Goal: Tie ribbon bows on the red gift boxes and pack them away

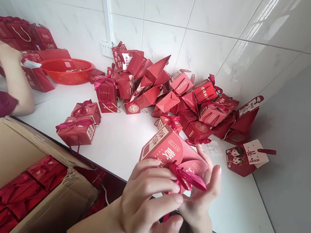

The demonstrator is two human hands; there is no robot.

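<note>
A red gift box (165, 149) with light printed characters is tilted above the table's front edge, between my two hands. A dark pink ribbon bow (188, 178) is tied on its near face. My left hand (154, 199) has its fingers curled over the box and the bow, with fingertips at the ribbon. My right hand (204, 191) cups the box from the right side, its thumb and a finger raised beside it. The underside of the box and part of the right fingers are hidden.
Many red gift boxes (146, 97) are heaped along the tiled wall. Two ribboned boxes (78, 131) stand left of my hands. A cardboard carton (78, 195) of red boxes is at lower left. Beyond it are a red basket (67, 77) and another person's arm (21, 87).
</note>
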